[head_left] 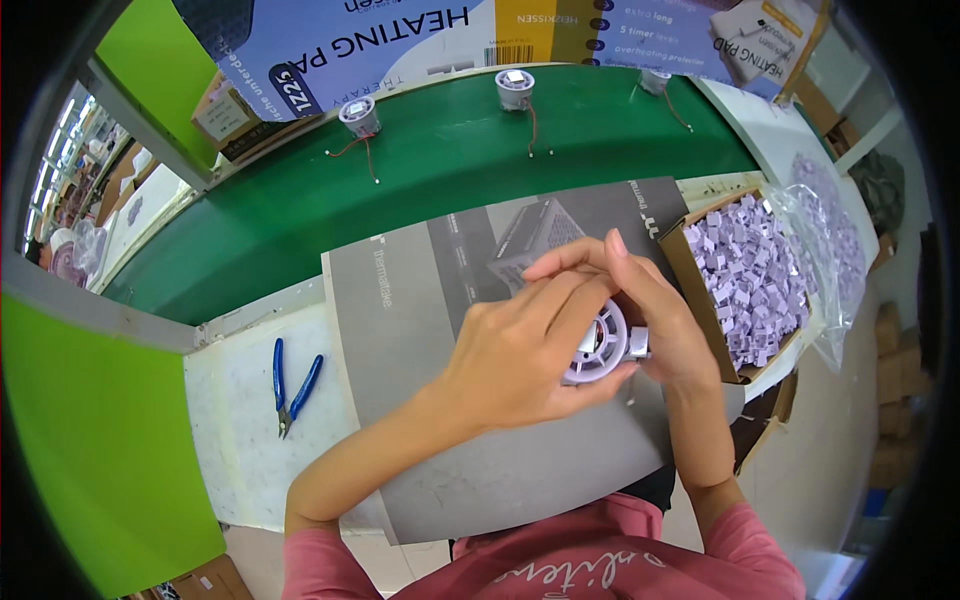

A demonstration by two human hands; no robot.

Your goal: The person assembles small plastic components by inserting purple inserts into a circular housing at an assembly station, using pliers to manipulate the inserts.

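Observation:
My left hand (525, 345) is closed round a lilac round plastic housing (603, 348) with a spoked ring face, its thumb along the near edge. A small silvery square sits inside the ring. My right hand (668, 315) cups the housing from the right, one finger pointing up over it. A small lilac plastic piece (637, 343) shows between the ring and my right palm; whether it is attached cannot be seen. Both hands are above a grey printed cardboard sheet (440, 480). Some of the fingertips are hidden behind the housing.
To the right, an open cardboard box (690, 270) holds many small lilac pieces, beside a clear plastic bag (830, 260). Blue-handled side cutters (292, 385) lie at left. Several round white units (515, 92) with wires stand on a green belt (430, 150), below a large printed box (400, 50).

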